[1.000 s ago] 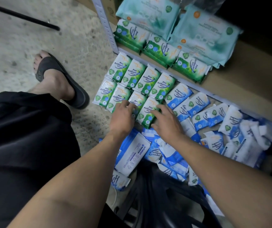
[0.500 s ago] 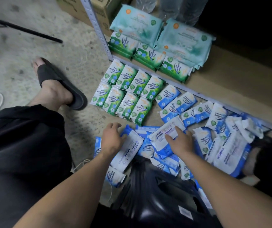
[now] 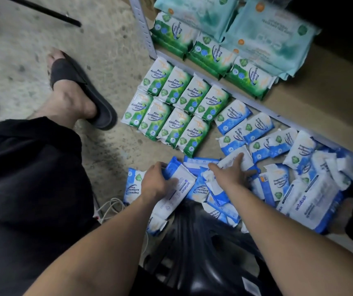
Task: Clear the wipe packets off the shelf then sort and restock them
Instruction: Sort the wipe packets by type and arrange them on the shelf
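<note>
Looking down from the head view onto a concrete floor in front of a low shelf. Gripping with the left hand a long white-and-blue packet, fingers curled over its upper edge. Pressing with the right hand, fingers spread and fairly straight, holding nothing, on a white packet at the near edge of a loose heap of blue packets (jumbled, some face down, some overlapping), the heap trailing off to the right along the shelf's front rail. Beyond both hands, on the floor and just beside the rail, eight green packets laid in two neat rows of four, sides touching. On the shelf board itself, a row of larger green packs, with pale teal packs stacked partly on top of them. To the left, a foot in a dark sandal; nearer, a white cable on the floor. Below the forearms, a black plastic object, kind not clear.
</note>
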### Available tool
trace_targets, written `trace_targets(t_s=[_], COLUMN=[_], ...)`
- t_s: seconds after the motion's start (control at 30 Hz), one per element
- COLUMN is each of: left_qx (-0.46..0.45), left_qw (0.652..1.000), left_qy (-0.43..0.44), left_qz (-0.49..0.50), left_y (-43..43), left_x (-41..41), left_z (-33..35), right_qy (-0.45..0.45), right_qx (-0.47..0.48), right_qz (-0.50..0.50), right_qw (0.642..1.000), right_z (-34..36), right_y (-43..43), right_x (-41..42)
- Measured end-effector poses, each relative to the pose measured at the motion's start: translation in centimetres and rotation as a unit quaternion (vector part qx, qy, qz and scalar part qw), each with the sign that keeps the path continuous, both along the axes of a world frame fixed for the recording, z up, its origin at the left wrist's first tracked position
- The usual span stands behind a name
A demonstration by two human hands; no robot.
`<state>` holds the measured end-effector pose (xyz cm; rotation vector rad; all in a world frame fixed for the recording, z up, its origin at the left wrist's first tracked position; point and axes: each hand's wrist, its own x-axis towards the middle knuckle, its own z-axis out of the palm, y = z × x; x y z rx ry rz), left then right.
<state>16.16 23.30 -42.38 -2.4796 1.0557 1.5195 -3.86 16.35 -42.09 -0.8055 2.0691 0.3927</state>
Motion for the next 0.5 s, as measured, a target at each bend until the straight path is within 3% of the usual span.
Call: trace_targets(t_s=[0.33,0.5], left_qx=[0.027,-0.012], left_qw=[0.999,0.996], left_qy=[0.041,-0.004], left_qz=[0.0,-0.084], left_y=[-0.3,-0.6], left_x=[-0.1,-1.8], left_z=[1.6,4.8], right_qy=[-0.025,-0.045], right_qx=[-0.047,-0.071], right_qz=[0.028,0.069], right_qw=[0.998,0.994], right_z=[1.2,4.2], right_y=[1.6,3.2], right_x=[-2.4,-4.0])
